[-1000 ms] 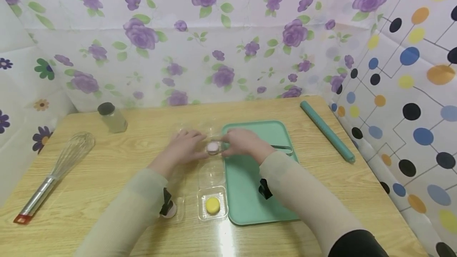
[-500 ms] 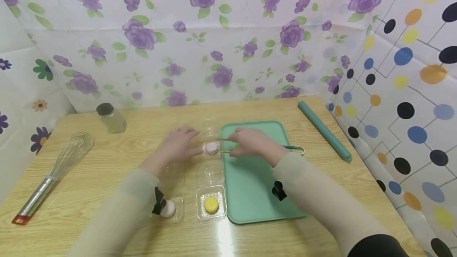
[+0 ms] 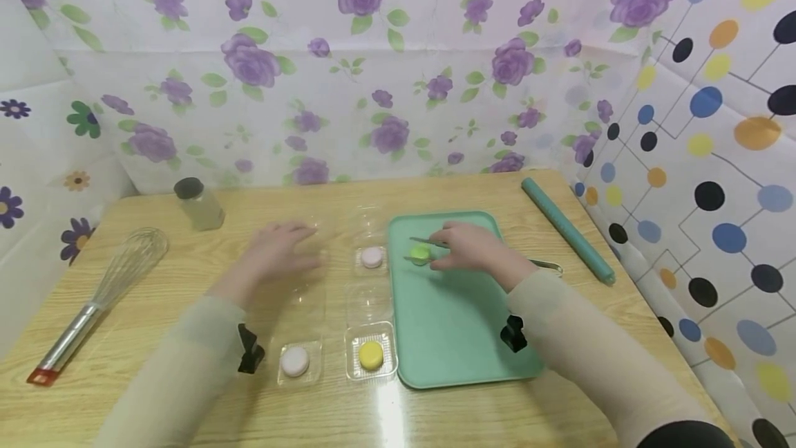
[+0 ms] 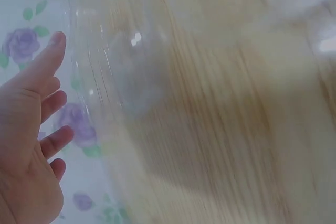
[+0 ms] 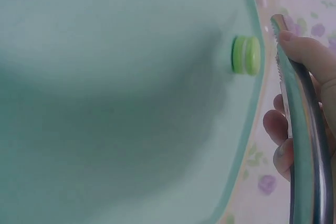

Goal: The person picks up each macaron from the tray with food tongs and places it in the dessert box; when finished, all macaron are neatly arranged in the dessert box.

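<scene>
My right hand (image 3: 469, 247) grips metal tongs (image 3: 546, 266) over the green tray, their tips parted on either side of a green macaron (image 3: 419, 254). In the right wrist view the macaron (image 5: 247, 55) lies near the tray's edge, beside the serrated end of the tongs (image 5: 304, 124). My left hand (image 3: 273, 254), blurred in the head view, holds nothing; its fingers are loosely bent in the left wrist view, beside clear plastic (image 4: 136, 72). Left of the tray, a pink macaron (image 3: 372, 257) sits in a clear plastic compartment. Nearer me are a yellow macaron (image 3: 371, 355) and a pale pink one (image 3: 295, 361), also in clear plastic.
The green tray (image 3: 463, 337) lies right of the clear containers. A teal rolling pin (image 3: 567, 230) lies at the far right. On the left are a whisk (image 3: 112, 282) and a dark-lidded jar (image 3: 199, 204). Patterned sheets (image 3: 423, 116) surround the table.
My left hand has drawn away leftward from the pink macaron's compartment. My right hand has moved right with the tongs, from that pink macaron to over the tray, where the green macaron now shows.
</scene>
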Demonstrator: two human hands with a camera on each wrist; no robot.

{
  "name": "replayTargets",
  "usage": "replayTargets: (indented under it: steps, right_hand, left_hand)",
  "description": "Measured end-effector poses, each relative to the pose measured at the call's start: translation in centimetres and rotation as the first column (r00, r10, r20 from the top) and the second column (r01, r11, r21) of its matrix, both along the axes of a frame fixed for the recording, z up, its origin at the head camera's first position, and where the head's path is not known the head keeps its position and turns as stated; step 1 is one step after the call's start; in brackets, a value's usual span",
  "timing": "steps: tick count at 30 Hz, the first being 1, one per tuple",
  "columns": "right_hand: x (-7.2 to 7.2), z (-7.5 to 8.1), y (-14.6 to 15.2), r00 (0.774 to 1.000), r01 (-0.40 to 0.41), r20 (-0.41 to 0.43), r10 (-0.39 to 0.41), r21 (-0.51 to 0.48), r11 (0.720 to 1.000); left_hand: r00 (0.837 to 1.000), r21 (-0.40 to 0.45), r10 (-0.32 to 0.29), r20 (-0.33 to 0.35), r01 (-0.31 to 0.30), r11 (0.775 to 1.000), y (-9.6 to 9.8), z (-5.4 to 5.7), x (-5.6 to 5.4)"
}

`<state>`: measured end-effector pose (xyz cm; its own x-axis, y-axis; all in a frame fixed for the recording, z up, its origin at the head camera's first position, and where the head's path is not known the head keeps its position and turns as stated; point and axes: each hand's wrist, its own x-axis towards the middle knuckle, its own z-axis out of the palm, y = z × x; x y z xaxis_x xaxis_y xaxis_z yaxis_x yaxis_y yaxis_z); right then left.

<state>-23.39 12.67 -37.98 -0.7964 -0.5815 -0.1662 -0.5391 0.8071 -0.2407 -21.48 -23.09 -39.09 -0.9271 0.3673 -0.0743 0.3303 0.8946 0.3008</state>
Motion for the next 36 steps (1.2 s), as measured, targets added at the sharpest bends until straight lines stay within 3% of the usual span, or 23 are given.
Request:
replayTargets:
  steps: [13, 28, 36]
  right_hand:
    - [-0.6, -0.8, 2.0, 0.999, 0.035, 0.002, -0.035, -0.007, 0.999]
    - [-0.3, -1.3, 2.0, 0.998, 0.043, 0.056, -0.043, 0.005, 0.999]
    - [-0.4, -1.9, 1.9, 0.998, 0.040, 0.043, -0.041, 0.011, 0.999]
  left_hand:
    - [0.999, -0.013, 0.043, 0.030, -0.043, 0.999, -2.8, -0.1, 0.6]
    - [0.999, -0.056, 0.021, 0.049, -0.018, 0.998, -2.8, -0.1, 0.6]
    - [0.998, -0.025, 0.032, 0.058, -0.030, 0.999, -2.8, -0.2, 0.6]
